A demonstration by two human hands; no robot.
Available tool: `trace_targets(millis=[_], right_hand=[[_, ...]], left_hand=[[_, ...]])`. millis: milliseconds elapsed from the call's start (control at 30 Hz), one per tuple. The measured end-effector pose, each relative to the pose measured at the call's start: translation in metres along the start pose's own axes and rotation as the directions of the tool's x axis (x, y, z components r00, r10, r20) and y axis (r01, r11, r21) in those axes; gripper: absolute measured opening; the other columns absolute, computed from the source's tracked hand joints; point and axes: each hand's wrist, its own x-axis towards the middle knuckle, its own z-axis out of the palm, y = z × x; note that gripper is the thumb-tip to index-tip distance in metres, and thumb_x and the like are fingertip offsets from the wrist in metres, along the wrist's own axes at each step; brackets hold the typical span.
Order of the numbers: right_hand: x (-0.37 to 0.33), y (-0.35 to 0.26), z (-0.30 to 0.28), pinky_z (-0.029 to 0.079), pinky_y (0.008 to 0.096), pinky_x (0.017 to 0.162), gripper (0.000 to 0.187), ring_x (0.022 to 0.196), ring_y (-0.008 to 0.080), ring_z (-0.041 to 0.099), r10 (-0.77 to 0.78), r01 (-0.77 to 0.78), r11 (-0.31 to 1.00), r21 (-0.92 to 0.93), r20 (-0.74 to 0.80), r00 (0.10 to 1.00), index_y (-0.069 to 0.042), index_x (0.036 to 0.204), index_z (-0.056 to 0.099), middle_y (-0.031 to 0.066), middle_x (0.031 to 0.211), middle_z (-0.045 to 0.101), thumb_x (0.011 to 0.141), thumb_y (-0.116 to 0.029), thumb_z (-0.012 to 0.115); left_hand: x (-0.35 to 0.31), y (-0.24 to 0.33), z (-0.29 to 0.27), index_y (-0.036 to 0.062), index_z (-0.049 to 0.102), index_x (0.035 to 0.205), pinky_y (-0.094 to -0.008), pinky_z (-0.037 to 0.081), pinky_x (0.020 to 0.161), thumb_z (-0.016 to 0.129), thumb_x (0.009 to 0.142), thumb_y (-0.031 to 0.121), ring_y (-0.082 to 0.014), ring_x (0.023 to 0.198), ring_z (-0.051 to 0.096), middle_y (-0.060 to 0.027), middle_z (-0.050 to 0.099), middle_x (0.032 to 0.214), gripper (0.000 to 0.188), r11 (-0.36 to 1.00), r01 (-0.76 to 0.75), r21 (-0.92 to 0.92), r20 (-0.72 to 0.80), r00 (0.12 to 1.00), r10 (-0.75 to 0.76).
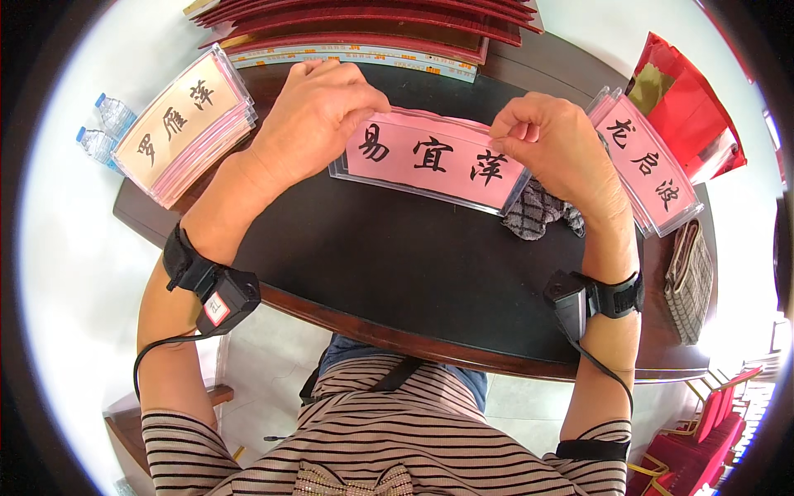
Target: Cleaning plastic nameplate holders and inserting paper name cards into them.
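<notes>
A pink name card with brushed black characters sits in a clear plastic stand, upright on the black tabletop in front of me. Its upper edge rises slightly above the stand. At the card's top left corner, my left hand has thumb and fingers closed in a pinch. My right hand pinches the top right corner in the same way. Behind the stand's right end, partly hidden by it and my right hand, lies a crumpled dark checked cloth.
Stacked name card stands are at the left, beside two water bottles. More pink card stands lean at the right, near a red bag. Red folders are piled at the back. A folded checked cloth lies at the right edge.
</notes>
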Motion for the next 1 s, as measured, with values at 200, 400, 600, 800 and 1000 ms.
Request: trace_targets(millis=[200,400,600,800,1000], right_hand=[[0.000,0.002,0.001,0.046,0.0371,0.062,0.006,0.069,0.0293,0.057,-0.034,0.033,0.998,-0.048,-0.020,0.999,-0.009,0.068,0.059,0.0100,0.068,0.057,0.066,-0.014,0.061],[0.000,-0.003,-0.001,0.046,0.0374,0.063,0.005,0.067,0.0293,0.058,-0.052,0.050,0.997,-0.066,-0.029,0.998,-0.009,0.067,0.059,0.0099,0.067,0.058,0.067,-0.014,0.059],[-0.001,-0.002,-0.001,0.046,0.0385,0.065,0.011,0.067,0.0295,0.058,-0.065,0.057,0.986,-0.159,-0.048,0.997,-0.007,0.066,0.061,0.0111,0.066,0.058,0.068,-0.016,0.056],[-0.003,-0.003,-0.001,0.046,0.0381,0.066,0.012,0.066,0.0298,0.058,-0.081,0.084,0.965,-0.248,0.022,0.996,-0.008,0.065,0.063,0.0115,0.065,0.058,0.068,-0.016,0.055],[-0.002,-0.005,-0.003,0.044,0.0390,0.067,0.012,0.066,0.0293,0.057,-0.047,0.044,0.987,-0.152,-0.016,0.999,-0.008,0.063,0.062,0.0112,0.062,0.057,0.067,-0.017,0.056]], left_hand=[[-0.001,0.001,0.001,0.0076,0.060,0.081,-0.0350,0.035,0.081,0.060,0.071,0.003,-0.0209,0.079,0.051,-0.0032,0.050,0.075,0.011,1.000,0.005,0.002,-0.001,1.000,-0.005],[-0.002,0.002,0.000,0.0073,0.060,0.081,-0.0348,0.036,0.080,0.060,0.072,0.003,-0.0213,0.079,0.051,-0.0035,0.050,0.076,0.011,1.000,0.011,-0.002,-0.011,1.000,-0.011],[-0.002,0.003,0.000,0.0073,0.060,0.082,-0.0340,0.036,0.079,0.060,0.072,0.004,-0.0217,0.079,0.050,-0.0036,0.050,0.075,0.011,1.000,0.010,-0.009,-0.001,1.000,-0.010],[-0.002,0.006,-0.003,0.0075,0.061,0.084,-0.0346,0.035,0.079,0.060,0.071,0.004,-0.0216,0.082,0.049,-0.0038,0.049,0.079,0.013,0.999,0.040,-0.009,0.062,0.997,-0.039],[-0.001,0.012,-0.002,0.0079,0.061,0.083,-0.0343,0.035,0.079,0.061,0.071,0.005,-0.0224,0.084,0.048,-0.0044,0.049,0.080,0.013,0.997,0.066,-0.029,0.035,0.997,-0.065]])
